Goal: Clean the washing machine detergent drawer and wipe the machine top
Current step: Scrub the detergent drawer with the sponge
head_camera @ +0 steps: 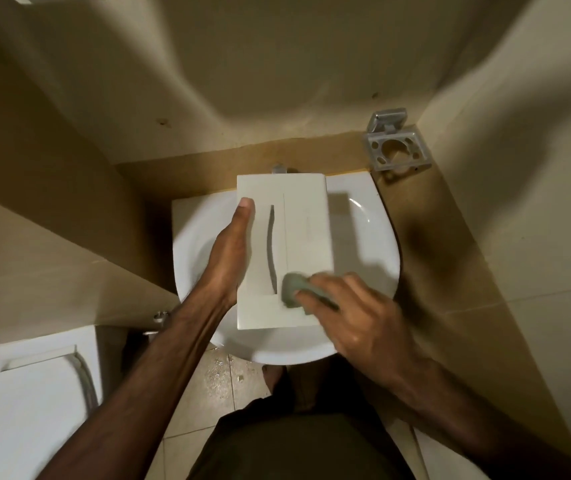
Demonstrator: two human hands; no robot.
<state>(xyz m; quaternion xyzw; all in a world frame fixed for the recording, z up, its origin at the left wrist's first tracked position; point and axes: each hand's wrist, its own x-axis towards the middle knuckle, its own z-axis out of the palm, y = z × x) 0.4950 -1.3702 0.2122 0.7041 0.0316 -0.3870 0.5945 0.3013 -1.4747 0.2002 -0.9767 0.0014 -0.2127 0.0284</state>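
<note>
Beige tiled walls close in on a white basin (374, 244) set in a corner, with a toilet (31, 403) at lower left and a metal holder (398, 147) fixed on the wall past the basin's far right corner. Across the basin, over its bowl, lies the detergent drawer (298, 237), a flat white panel with a curved slot, its far end toward the back wall. Along the drawer's left edge the left hand (232, 251) steadies it, thumb on top; the other fingers are hidden, so I cannot tell whether they curl under. At the drawer's near right corner the right hand (357, 317) clutches a greenish sponge (294, 292) and presses it to the panel. Scrubbing the drawer seems the step in hand; the machine top is not in view. Next likely calls for working the sponge toward the far end while the left hand braces against sliding.
</note>
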